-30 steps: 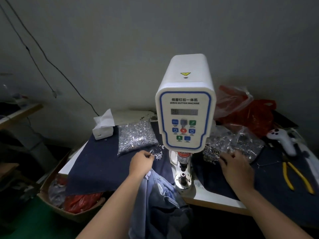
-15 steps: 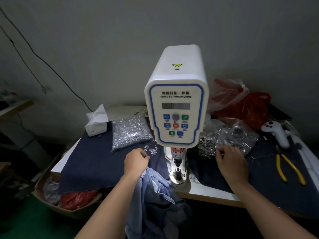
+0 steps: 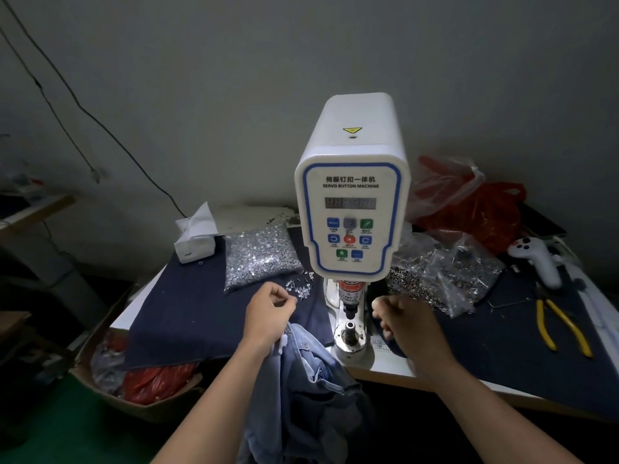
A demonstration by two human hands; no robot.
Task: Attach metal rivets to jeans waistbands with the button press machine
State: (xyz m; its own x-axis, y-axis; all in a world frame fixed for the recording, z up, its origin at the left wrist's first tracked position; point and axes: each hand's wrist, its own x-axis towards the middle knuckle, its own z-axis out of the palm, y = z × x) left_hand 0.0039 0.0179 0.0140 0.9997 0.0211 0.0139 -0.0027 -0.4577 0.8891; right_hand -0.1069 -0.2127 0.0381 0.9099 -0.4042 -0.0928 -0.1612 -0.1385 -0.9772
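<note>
At the near table edge, we're loading parts; nothing sits on the press (image 3: 350,209) die yet. Left hand (image 3: 268,316) pinches a small rivet piece by the loose rivets (image 3: 299,288) and grips the jeans (image 3: 301,390), which hang off the edge, left of the die. Right hand (image 3: 407,321) is curled beside the die; can't tell what it holds. Next, we judge: seat both parts, then bring the waistband over.

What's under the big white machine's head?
Under the white machine hangs a dark press rod with a red label, above a round metal base. No jeans lie there yet. The machine's head hides the table behind it.
</note>
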